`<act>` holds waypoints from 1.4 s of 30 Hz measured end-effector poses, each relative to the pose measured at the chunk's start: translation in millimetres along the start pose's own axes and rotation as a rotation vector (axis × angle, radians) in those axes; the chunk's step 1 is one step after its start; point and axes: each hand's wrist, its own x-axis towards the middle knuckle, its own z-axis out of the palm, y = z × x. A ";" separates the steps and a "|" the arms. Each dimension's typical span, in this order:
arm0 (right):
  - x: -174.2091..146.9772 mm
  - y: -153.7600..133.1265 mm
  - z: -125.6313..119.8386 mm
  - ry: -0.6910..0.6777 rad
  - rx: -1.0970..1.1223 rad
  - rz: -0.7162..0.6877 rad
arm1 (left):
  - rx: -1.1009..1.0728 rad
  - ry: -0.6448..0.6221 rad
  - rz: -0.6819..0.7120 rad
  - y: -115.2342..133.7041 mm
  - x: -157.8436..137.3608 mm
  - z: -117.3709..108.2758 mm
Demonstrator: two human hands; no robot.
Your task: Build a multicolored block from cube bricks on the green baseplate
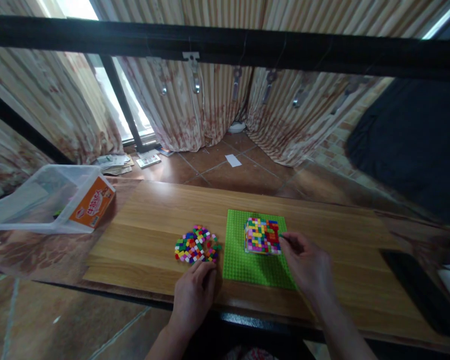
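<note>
Head view: right hand [308,262] pinches a green block [281,235] beside the stack [261,237]! Left hand [194,289] sits curled by loose blocks [192,246], grip unclear

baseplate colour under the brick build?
Bright green baseplate, best seen in the head view, the only one here.

The plate [233,260] is plain green; the build [260,237] on it, a multicoloured patchwork. Left of the plate, mixed-colour bricks [192,246]; beyond it, striped curtains [217,107].
</note>
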 end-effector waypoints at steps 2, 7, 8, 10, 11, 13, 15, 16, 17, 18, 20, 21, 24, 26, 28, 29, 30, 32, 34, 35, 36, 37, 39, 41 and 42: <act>7.7 -0.7 -2.5 -0.003 -0.055 -0.033 | -0.001 0.007 0.010 -0.9 -0.2 0.1; 21.8 -7.8 -2.4 -0.062 -0.180 -0.108 | 0.007 0.007 0.023 -3.4 -1.0 1.2; 23.1 -8.9 -1.3 -0.069 -0.205 -0.125 | 0.009 0.004 0.022 -3.7 -1.1 1.5; 24.3 -10.3 1.5 -0.074 -0.239 -0.153 | 0.007 0.003 0.019 -4.1 -1.1 2.0; 24.5 -10.5 2.9 -0.073 -0.245 -0.163 | 0.003 0.003 0.018 -4.3 -1.1 2.2; 24.5 -10.0 5.3 -0.069 -0.235 -0.164 | -0.004 0.001 0.016 -4.3 -1.0 2.5; 24.3 -8.0 6.6 -0.065 -0.210 -0.142 | -0.006 -0.007 0.011 -4.2 -1.0 2.5; 24.2 -6.5 6.7 -0.066 -0.197 -0.124 | -0.005 -0.012 0.006 -4.1 -1.1 2.6; 24.0 -4.8 6.6 -0.068 -0.181 -0.106 | -0.005 -0.016 0.001 -4.0 -1.3 2.6; 23.6 -2.8 6.3 -0.072 -0.163 -0.092 | -0.004 -0.019 -0.003 -4.0 -1.5 2.6; 22.7 1.3 5.5 -0.073 -0.122 -0.072 | -0.003 -0.021 -0.007 -4.1 -2.2 2.9; 22.1 3.2 5.2 -0.068 -0.100 -0.066 | -0.005 -0.021 -0.007 -4.3 -2.5 3.0; 19.9 7.3 5.7 -0.035 -0.049 -0.048 | -0.016 -0.021 -0.006 -4.7 -3.1 3.4; 18.2 8.1 7.2 -0.006 -0.021 -0.026 | -0.022 -0.020 -0.006 -4.5 -3.0 3.3; 16.8 7.7 9.1 0.013 0.022 -0.001 | -0.019 -0.017 -0.008 -3.7 -2.8 2.8; 16.4 7.3 10.1 0.019 0.050 0.010 | -0.017 -0.016 -0.009 -3.2 -2.7 2.4; 16.2 6.9 11.1 0.025 0.076 0.020 | -0.016 -0.016 -0.010 -2.7 -2.6 2.0; 16.6 7.1 13.3 0.040 0.113 0.040 | -0.017 -0.017 -0.010 -2.0 -2.6 1.4; 18.3 9.1 16.0 0.061 0.142 0.071 | -0.016 -0.014 -0.007 -1.7 -2.6 1.3; 19.3 10.8 17.6 0.070 0.171 0.091 | -0.014 -0.009 -0.005 -1.6 -2.6 1.3; 20.5 12.9 19.3 0.074 0.216 0.114 | -0.011 -0.004 -0.003 -1.6 -2.6 1.5; 21.5 15.0 21.2 0.078 0.275 0.142 | -0.008 0.000 -0.003 -1.7 -2.5 1.7; 23.2 18.8 24.4 0.071 0.415 0.219 | -0.005 0.006 -0.004 -1.8 -2.3 2.0; 24.1 20.7 26.4 0.044 0.550 0.316 | -0.008 0.001 -0.005 -1.9 -2.0 2.1; 24.4 20.8 26.8 0.025 0.609 0.362 | -0.010 -0.002 -0.007 -2.0 -1.9 2.1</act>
